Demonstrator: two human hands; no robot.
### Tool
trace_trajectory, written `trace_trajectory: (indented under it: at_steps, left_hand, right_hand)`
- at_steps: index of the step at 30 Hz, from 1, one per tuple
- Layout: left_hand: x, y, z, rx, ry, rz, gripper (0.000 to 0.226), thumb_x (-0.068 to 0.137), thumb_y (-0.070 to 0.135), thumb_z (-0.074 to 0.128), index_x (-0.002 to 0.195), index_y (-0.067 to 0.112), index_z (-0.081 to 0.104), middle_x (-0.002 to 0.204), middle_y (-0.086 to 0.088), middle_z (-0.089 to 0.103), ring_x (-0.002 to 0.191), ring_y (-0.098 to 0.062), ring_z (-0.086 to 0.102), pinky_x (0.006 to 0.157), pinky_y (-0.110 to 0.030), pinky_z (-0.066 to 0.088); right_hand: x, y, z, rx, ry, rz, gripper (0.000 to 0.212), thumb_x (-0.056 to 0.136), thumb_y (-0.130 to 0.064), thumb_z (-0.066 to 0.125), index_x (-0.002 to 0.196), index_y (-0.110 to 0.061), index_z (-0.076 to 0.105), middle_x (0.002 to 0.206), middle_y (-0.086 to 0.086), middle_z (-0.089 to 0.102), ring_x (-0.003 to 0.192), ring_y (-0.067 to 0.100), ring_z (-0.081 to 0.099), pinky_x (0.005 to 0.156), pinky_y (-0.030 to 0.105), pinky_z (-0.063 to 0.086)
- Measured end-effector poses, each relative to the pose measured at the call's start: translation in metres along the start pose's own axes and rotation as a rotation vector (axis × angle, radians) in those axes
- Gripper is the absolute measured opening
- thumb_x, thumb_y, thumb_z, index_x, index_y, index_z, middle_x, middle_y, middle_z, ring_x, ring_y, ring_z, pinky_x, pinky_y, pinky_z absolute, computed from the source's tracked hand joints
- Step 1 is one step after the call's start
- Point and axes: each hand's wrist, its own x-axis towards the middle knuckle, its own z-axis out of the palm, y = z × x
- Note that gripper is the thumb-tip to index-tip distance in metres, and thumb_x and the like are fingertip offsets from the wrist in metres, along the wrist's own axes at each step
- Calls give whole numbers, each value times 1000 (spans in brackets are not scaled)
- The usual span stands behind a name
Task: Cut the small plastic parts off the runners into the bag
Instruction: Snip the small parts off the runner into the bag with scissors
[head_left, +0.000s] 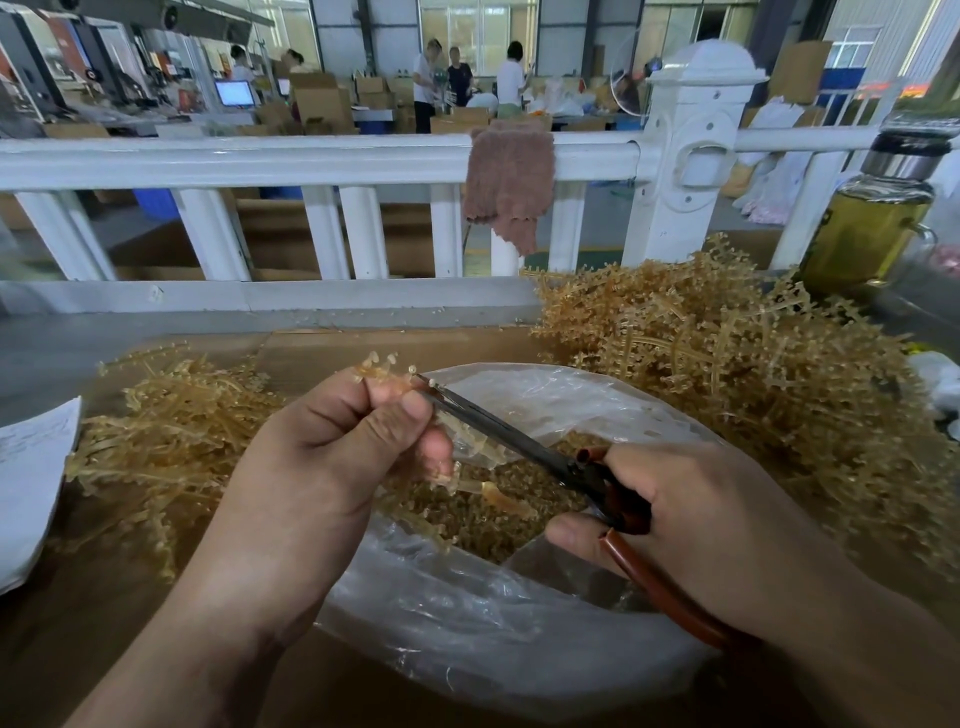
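**Runner held over the bag, scissor tips at its knobbed end**

The tall heap of uncut runners (727, 364) lies on the surface (104, 639) beyond and to the right of the right hand's fingers, probably so that the next piece is an easy reach. The clear bag (467, 623) sits directly beneath both sets of fingers with its mouth spread wide, so whatever is snipped should drop straight in. It already holds a bed of cut parts (524, 499). A flatter tangle of bare-looking runners (171, 431) lies to the left of the left hand's fingers, apparently the discard side.

The left hand (322, 457) is curled tight, thumb pressed over the fingers, and pinches one runner (382, 364). The grip sits close to the cutting point, which I judge steadies the thin, springy stem. The right hand (717, 525) is wrapped round the reddish handles of the scissors (509, 436), fingers curled through and over them. The blades look nearly together, though how far they gape I cannot tell.

The runner's long axis passes through the left fist. Its knobbed end pokes up just above the fingers and points away from the person, and its tail trails down below them over the bag's contents. The scissors slant from the right fingers up and leftward, with their tips touching the small parts just beside the left fingertips.
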Motion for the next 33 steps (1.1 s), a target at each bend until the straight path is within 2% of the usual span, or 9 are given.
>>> trace_trajectory:
  at_steps: [5,8,11,14,16,19,23,29,33]
  left_hand:
    - [0,-2,-1,0,2,2,29,84,52,72,83,24,76,81,-7,74,81,-23,71,81,-39,50]
    - [0,-2,0,4,7,12,34,83,58,74,84,24,77,81,-6,74,81,-22,71,82,-39,50]
    - [0,-3,0,7,11,21,32,83,55,74,83,23,77,80,-6,74,80,-22,71,82,-40,50]
    - [0,-4,0,18,10,27,34,83,58,73,84,24,77,81,-6,75,80,-21,72,80,-36,52]
    - [0,-3,0,28,7,30,35,83,59,73,84,25,77,81,-5,75,79,-20,72,74,-31,56]
    - [0,-4,-1,28,9,30,32,85,56,72,85,25,76,82,-6,75,79,-21,72,75,-32,54]
    - [-1,-4,0,14,11,29,35,83,59,74,85,24,76,81,-6,74,79,-22,71,81,-42,48]
    - [0,-3,1,18,19,24,30,86,51,69,82,22,74,77,-6,72,75,-22,69,78,-40,47]
    - [-1,0,3,4,16,11,33,87,54,65,79,22,73,77,-7,73,72,-18,69,67,-19,53]
  right_hand:
    - [0,-2,0,-33,-6,14,68,61,-96,33,58,-29,40,57,-13,52,55,5,50,44,21,25]
    - [1,-4,-2,-30,-16,39,66,61,-95,36,60,-30,43,69,-24,56,60,3,53,44,22,30]
    - [1,-9,-4,-7,-42,36,45,63,-94,36,74,-52,47,81,-41,52,66,-4,54,52,20,40]
    - [1,-10,-5,-15,-36,31,41,61,-95,33,76,-59,44,80,-43,50,66,-5,54,43,21,30]
    - [1,-7,-3,-19,-12,20,58,58,-100,28,69,-47,48,78,-39,53,64,-2,54,43,21,25]
    - [2,-1,1,-75,16,10,77,56,-101,16,57,-29,43,59,-15,55,56,4,53,43,19,25]
    - [2,3,1,-158,12,-20,81,58,-100,9,60,-27,43,51,-7,49,47,5,49,43,19,28]
    - [2,4,1,-167,10,-45,77,62,-97,10,60,-27,42,50,-7,47,46,6,48,45,20,28]
    - [2,2,2,-173,6,-41,77,61,-97,9,60,-27,42,50,-6,47,46,6,47,45,20,26]
